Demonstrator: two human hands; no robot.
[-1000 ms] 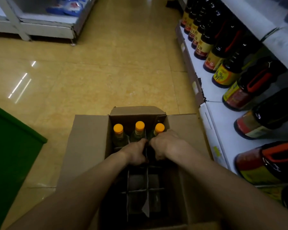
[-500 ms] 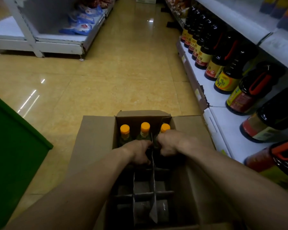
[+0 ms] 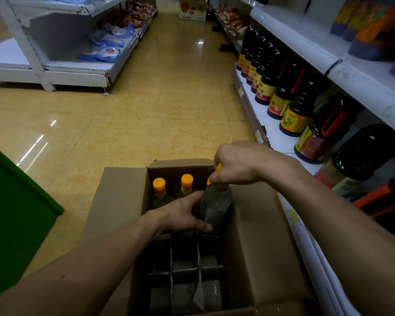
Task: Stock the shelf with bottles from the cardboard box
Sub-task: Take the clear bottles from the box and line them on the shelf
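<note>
Bare left hand [image 3: 180, 215], bare right hand [image 3: 235, 164], bare forearms [image 3: 317, 201]

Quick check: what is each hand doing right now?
Left hand: holds the clear bottle around its body.
Right hand: grips the same bottle at its neck.

glossy yellow floor tiles [image 3: 146, 124] fill the middle of the frame, with a green panel [image 3: 14, 224] at the lower left. a white rack [image 3: 73, 74] in the upper left holds blue packets [image 3: 100, 51], and a printed carton [image 3: 192, 8] stands at top centre.
</note>
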